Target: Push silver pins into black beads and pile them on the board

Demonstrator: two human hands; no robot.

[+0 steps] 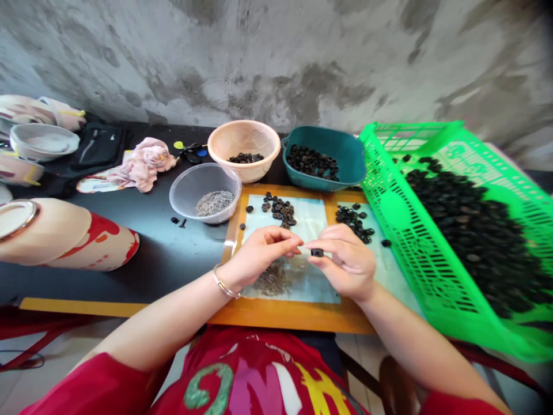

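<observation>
Between the thumb and fingers of my right hand [345,259] is a small round black part [317,252]. My left hand [263,253], with a bracelet at the wrist, is pinched close beside it; whatever its fingertips hold is too small to make out. Both hands are over a light sheet [311,216] taped to the table. Small black rings [283,211] lie behind my left hand, and black parts [354,222] lie behind my right hand. Thin metal pins [272,281] are heaped below my left hand.
A clear bowl [179,193] of metal pins, a pink bowl [270,147] and a teal basin [352,161] of black parts stand behind. A green basket [395,210] full of black parts is at the right. At the left are a large cup [73,239] and a pink cloth [149,161].
</observation>
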